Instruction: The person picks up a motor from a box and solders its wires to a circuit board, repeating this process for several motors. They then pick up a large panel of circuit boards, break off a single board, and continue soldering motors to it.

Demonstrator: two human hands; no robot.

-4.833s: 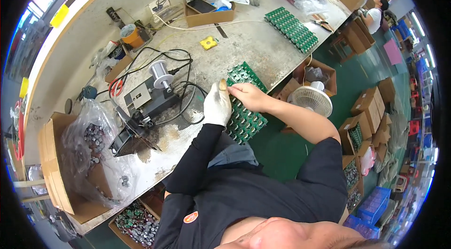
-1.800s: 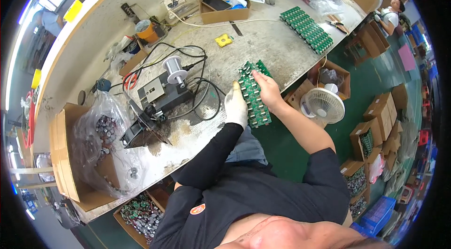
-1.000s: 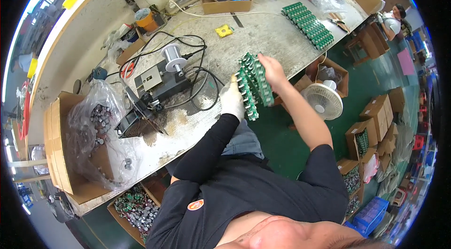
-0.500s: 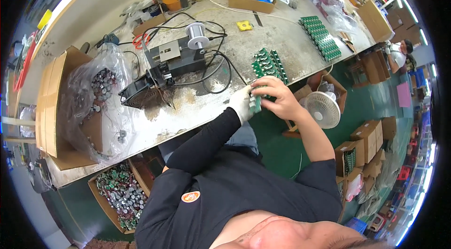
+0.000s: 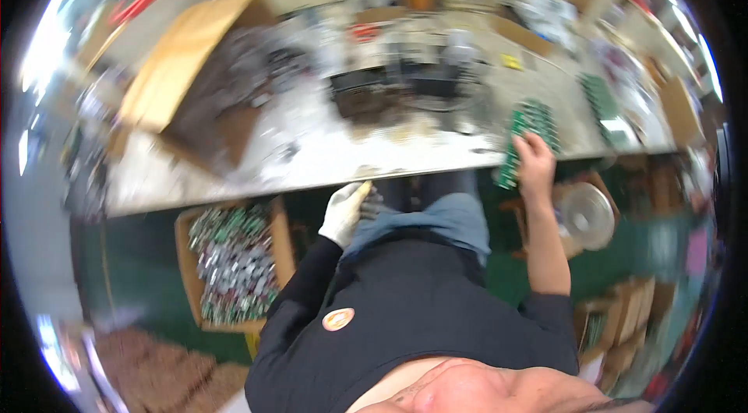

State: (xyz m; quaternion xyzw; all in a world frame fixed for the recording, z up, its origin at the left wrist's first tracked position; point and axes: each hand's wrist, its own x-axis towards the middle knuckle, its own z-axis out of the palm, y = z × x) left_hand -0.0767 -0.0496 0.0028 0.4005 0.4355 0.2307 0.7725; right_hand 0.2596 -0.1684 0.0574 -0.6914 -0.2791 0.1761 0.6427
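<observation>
My right hand (image 5: 536, 166) is closed on a green circuit board panel (image 5: 509, 157), a long narrow strip held upright at the table's front edge. Just behind it, more green circuit boards (image 5: 539, 118) lie on the table. White-gloved, my left hand (image 5: 347, 212) hangs over my lap at the table edge, nothing visible in it. Its fingers look loosely apart, though motion blurs them. A black soldering device (image 5: 432, 79) with a wire spool (image 5: 461, 45) stands at mid-table.
An open carton (image 5: 183, 62) with bagged small parts stands at the table's left. Below is a box (image 5: 187, 257) full of wired boards. Further green panels (image 5: 600, 105) lie at the right, above a white fan (image 5: 586, 216) near the floor. A yellow piece (image 5: 511, 61) sits farther back.
My hands have parted: the left drew back toward my lap, and the right holds the circuit board panel by the table edge. The view has swung left and is blurred.
</observation>
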